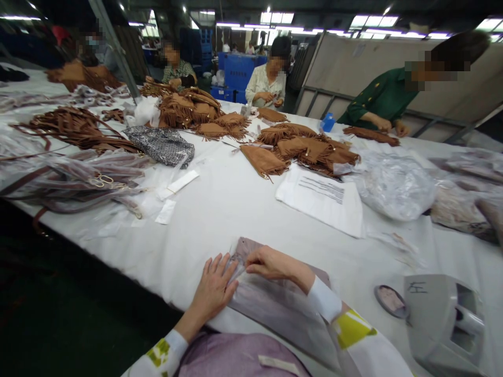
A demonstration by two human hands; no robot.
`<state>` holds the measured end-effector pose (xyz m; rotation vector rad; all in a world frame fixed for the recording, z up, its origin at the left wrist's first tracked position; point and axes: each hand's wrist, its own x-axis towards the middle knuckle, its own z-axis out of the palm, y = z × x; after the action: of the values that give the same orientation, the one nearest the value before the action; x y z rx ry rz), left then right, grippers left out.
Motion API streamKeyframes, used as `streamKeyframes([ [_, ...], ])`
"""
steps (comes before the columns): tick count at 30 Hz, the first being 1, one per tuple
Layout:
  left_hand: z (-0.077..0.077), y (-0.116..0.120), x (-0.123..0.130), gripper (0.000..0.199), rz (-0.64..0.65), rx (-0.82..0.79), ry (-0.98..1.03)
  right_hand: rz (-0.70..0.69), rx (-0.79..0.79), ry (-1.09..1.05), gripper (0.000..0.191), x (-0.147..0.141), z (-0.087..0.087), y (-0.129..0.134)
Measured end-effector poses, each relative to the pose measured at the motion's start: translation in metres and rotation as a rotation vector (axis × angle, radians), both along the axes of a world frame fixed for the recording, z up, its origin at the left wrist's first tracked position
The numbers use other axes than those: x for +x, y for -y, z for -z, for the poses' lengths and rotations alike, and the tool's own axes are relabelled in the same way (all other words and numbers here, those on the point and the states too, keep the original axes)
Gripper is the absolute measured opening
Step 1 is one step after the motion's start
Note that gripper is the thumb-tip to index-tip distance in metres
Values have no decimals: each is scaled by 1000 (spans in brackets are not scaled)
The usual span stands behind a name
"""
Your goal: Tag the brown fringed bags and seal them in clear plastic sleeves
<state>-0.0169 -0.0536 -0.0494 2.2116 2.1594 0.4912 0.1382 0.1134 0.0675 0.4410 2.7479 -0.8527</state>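
Observation:
A flat grey-mauve piece (253,245) lies on the table at my front, with a clear plastic bag (283,314) over much of it. My left hand (214,288) rests on the left edge of the plastic, palm down and fingers spread. Just right of it, my right hand (271,263) is closed, fingertips pinched at the crinkled plastic near the piece's top left corner. Whether anything else is between those fingertips is hidden.
Brown fringed pouches (306,144) are heaped across the white table (220,204). Wrapped straps (98,178) lie left, beside a patterned dark bag (161,144). A grey tape dispenser (440,319) stands at right, near white printed sheets (322,196). Several co-workers sit opposite.

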Motion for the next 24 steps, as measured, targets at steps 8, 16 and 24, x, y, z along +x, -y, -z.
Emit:
streamKeyframes([
  [8, -3, 0, 1, 52, -3, 20, 9, -87, 113, 161, 10, -39, 21, 5],
  [16, 0, 0, -1, 56, -5, 7, 31, 96, 223, 166, 24, -47, 42, 5],
  [24, -1, 0, -1, 55, -3, 18, 43, 533, 308, 82, 38, -4, 55, -29],
])
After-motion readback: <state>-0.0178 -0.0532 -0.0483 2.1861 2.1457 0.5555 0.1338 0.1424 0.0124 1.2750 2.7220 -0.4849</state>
